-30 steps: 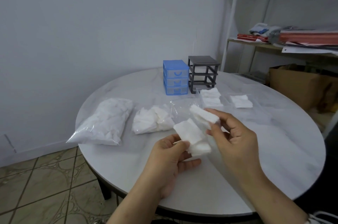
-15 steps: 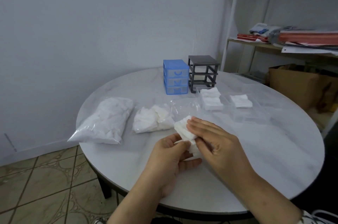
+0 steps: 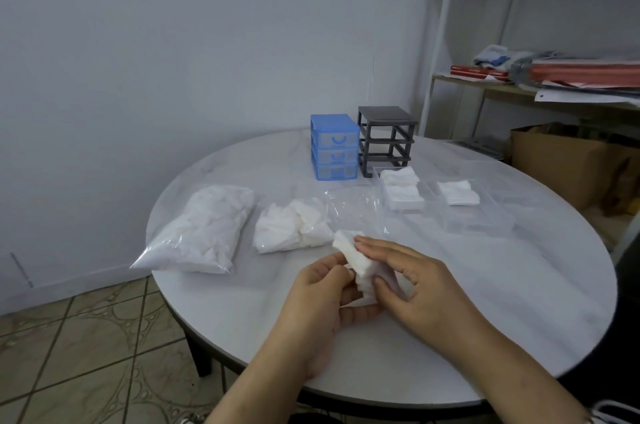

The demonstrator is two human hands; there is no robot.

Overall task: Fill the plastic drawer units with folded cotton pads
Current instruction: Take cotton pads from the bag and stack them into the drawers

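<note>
Both hands hold a small stack of white cotton pads (image 3: 356,259) above the near part of the round table. My left hand (image 3: 325,299) cups the stack from below and the left. My right hand (image 3: 412,280) presses on it from the right, fingers flat over the top. At the back of the table stand a blue drawer unit (image 3: 334,146) with its drawers in, and a dark grey drawer frame (image 3: 386,139) with no drawers in it. Clear drawers on the table hold folded pads: one (image 3: 401,191) in front of the grey frame, another (image 3: 459,193) further right.
A sealed bag of pads (image 3: 204,228) lies at the left, an opened bag of loose pads (image 3: 294,226) beside it. The white marble table (image 3: 519,285) ends close to me. A shelf with papers (image 3: 571,77) and a cardboard box (image 3: 568,164) stand at the right.
My right hand brought the folded pad down onto the stack in my left hand and now presses over it. Both hands sank slightly toward the table.
</note>
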